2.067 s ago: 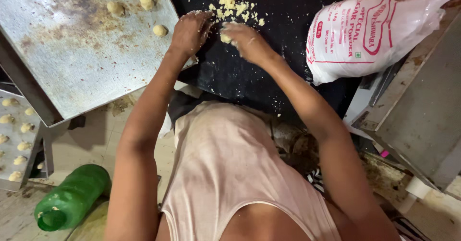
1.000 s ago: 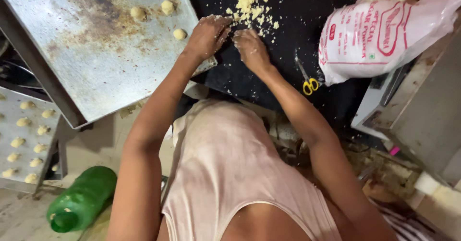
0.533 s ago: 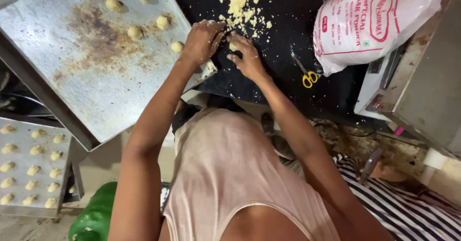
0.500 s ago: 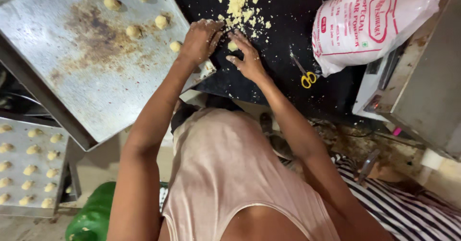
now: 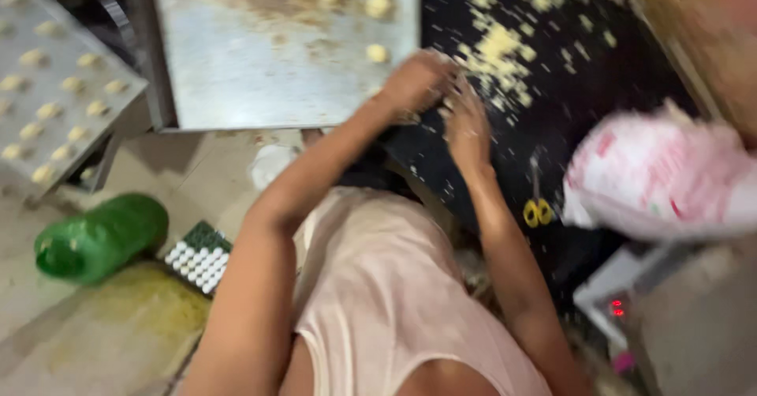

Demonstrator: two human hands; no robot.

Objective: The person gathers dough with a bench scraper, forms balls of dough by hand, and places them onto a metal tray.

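Frame heavily motion-blurred. Both hands meet in the upper middle of the frame, at the edge where the metal tray (image 5: 260, 72) ends and the black desk (image 5: 607, 80) surface begins. Left hand (image 5: 414, 80) curled over, knuckles up; right hand (image 5: 467, 124) just beside it, fingers bent toward it. The two touch or nearly touch. Whether they pinch a piece of dough between them cannot be told through the blur.

Crumbly dough (image 5: 497, 45): pale yellow, loose, lumpy, scattered over the black surface just right of and above the hands, thickest near the top edge, thinning into small crumbs lower down.

Three small round dough balls (image 5: 377, 52) sit on the tray near its right edge, same pale yellow, close to the left hand. Tray surface is dull grey with brown smears.

Upper left: a second tray (image 5: 63, 88), tilted, filled with rows of similar balls. Lower left on the floor: green plastic bottle (image 5: 102, 234) lying on its side. Yellow-handled scissors (image 5: 538, 207) lie on the black surface right of the right forearm. White-and-pink bag (image 5: 662, 179) at right.
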